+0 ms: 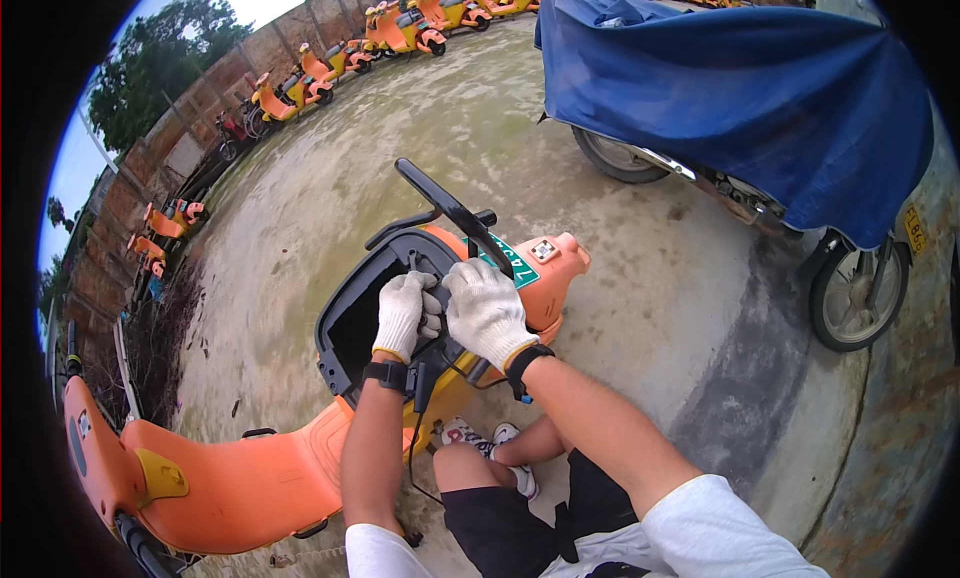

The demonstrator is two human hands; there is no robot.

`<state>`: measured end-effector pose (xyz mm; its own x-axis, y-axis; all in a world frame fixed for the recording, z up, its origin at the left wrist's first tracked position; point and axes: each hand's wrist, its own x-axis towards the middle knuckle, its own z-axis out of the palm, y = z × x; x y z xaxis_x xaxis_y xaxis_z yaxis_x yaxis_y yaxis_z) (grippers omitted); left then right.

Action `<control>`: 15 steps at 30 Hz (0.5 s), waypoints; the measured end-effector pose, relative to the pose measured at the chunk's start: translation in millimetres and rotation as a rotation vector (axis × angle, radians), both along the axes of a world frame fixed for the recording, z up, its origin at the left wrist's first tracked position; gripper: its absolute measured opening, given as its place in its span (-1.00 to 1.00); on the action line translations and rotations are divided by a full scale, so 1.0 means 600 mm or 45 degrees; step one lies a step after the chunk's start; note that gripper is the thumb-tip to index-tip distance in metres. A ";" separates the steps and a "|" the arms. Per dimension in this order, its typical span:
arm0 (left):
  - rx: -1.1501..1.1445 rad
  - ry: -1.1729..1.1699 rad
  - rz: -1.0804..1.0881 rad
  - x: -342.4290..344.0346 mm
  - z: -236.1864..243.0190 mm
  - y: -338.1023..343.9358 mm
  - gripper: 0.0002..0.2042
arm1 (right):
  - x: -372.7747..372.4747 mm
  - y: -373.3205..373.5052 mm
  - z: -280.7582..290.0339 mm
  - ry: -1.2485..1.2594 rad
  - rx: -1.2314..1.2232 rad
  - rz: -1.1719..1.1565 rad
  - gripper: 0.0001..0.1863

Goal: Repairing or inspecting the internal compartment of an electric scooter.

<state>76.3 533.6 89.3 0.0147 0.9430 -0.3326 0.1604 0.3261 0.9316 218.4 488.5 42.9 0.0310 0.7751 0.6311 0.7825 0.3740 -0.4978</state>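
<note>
An orange scooter [235,483] stands before me, its open black compartment [328,328] showing a dark inside. My left hand [403,313], in a white work glove, is closed with curled fingers at the compartment's near right edge. Right beside it, my gloved right hand [486,310] is also closed, fingers bent down at the same edge. Whatever lies between the fingers is hidden. A black plug-like piece [424,386] on a cable hangs below the hands. Beyond my right hand are a black rear bar [445,200] and a green plate [520,269].
At the right, a motorcycle stands under a blue cover [730,98], its wheel [860,298] showing. Orange and yellow scooters [395,33] line the brick wall [150,173] at the back and left. Concrete ground [620,248] surrounds the scooter.
</note>
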 end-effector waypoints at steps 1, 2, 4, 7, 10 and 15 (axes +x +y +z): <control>0.000 -0.002 0.006 -0.002 -0.002 0.000 -0.76 | 0.000 -0.001 -0.001 -0.009 0.001 0.005 -0.76; -0.012 -0.022 0.007 -0.004 -0.004 0.000 -0.76 | -0.001 -0.004 -0.002 -0.015 0.010 0.005 -0.77; -0.026 -0.043 0.012 -0.007 -0.006 -0.002 -0.76 | 0.000 -0.003 -0.001 -0.013 0.011 0.007 -0.79; -0.025 -0.046 0.001 -0.011 -0.004 -0.005 -0.74 | 0.002 -0.001 -0.001 -0.014 0.027 0.007 -0.82; 0.008 0.165 -0.037 -0.017 -0.001 -0.005 -0.68 | 0.005 -0.006 -0.003 -0.019 0.042 0.010 -0.84; 0.044 0.502 -0.152 -0.039 0.023 0.004 -0.72 | 0.004 -0.004 0.003 0.020 0.050 0.020 -0.87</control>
